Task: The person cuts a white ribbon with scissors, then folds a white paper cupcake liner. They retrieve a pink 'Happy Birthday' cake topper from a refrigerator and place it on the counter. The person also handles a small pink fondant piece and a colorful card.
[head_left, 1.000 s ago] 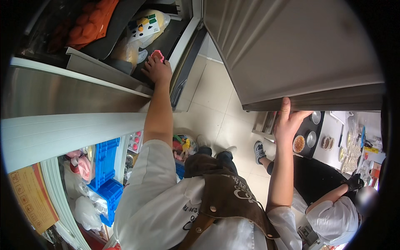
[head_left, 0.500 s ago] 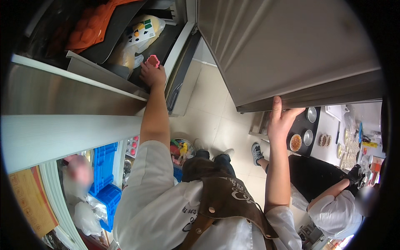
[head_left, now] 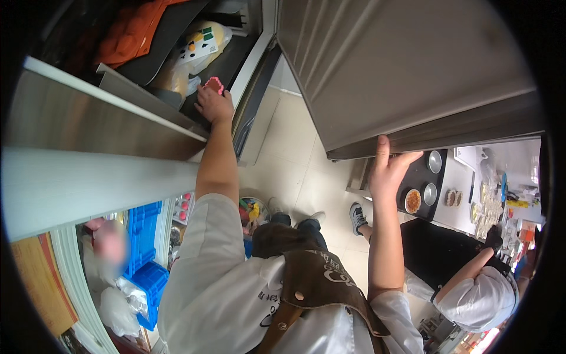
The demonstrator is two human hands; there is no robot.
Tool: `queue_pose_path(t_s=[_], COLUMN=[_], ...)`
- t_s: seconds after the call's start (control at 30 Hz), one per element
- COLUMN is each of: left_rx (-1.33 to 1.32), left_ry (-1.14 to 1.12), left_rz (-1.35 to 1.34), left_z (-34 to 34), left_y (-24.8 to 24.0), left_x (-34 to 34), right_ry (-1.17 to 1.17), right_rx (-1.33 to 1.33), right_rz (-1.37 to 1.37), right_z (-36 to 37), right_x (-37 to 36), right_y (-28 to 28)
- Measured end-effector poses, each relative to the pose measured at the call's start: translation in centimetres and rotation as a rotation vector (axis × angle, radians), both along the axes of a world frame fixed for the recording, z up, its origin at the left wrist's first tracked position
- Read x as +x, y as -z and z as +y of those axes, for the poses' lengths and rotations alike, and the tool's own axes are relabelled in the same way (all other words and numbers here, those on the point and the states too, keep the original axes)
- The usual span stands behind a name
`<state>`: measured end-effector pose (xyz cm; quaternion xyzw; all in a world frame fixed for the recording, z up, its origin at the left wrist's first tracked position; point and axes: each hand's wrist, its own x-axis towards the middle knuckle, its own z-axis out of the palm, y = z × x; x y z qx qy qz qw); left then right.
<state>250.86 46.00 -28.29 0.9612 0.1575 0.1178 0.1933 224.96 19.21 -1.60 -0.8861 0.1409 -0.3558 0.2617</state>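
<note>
My left hand (head_left: 214,106) reaches into an open cabinet with dark shelves, its fingers closed on a small pink mould (head_left: 214,84) with a scalloped rim and a brownish middle. Beneath the mould lies a dark tray (head_left: 234,54). Just beyond sits a bagged pale item (head_left: 203,44) with a patterned front. My right hand (head_left: 389,171) grips the lower edge of a large grey door (head_left: 407,76), thumb upright on the near face. Its other fingers are partly hidden behind the door edge.
Orange moulds (head_left: 131,40) lie deeper in the cabinet. At right, a co-worker (head_left: 474,295) with dark gloves stands by a counter holding a black tray (head_left: 420,180) of round tins. Blue crates (head_left: 147,283) are at lower left; a bin (head_left: 252,212) of colourful items stands on the floor.
The view has shifted slightly. My left hand stays on the pink mould and my right hand on the door. The co-worker's gloved hands have moved a little.
</note>
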Motion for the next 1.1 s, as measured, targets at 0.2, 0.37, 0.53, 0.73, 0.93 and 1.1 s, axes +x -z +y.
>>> queue_pose_path(t_s=[0.2,0.37,0.53,0.73,0.93,1.1], left_rx=[-0.186,-0.196,-0.861,-1.94,-2.025,-2.023], left_ry=[-0.031,-0.07,0.12,0.022,-0.141,-0.142], left_rz=[0.155,0.155,-0.136,0.822,0.904,0.739], left_z=[0.5,-0.7,-2.7,1.0,5.3,7.5], left_y=[-1.4,-3.5,-0.4,-0.1,1.0,0.4], left_x=[3.1,2.0,-3.4,-26.6,-37.0,-37.7], right_ry=[0.014,-0.012,-0.084,-0.33,-0.672,-0.597], right_rx=[0.019,0.018,-0.008,-0.188,-0.041,-0.06], right_rz=[0.003,0.016,0.042,0.143,-0.293,-0.306], right_z=[1.5,1.9,4.5,6.6,18.0,23.6], right_x=[-0.4,-0.9,-0.7,-0.7,7.2,8.9], right_y=[-0.3,0.6,0.2,6.0,3.9,5.1])
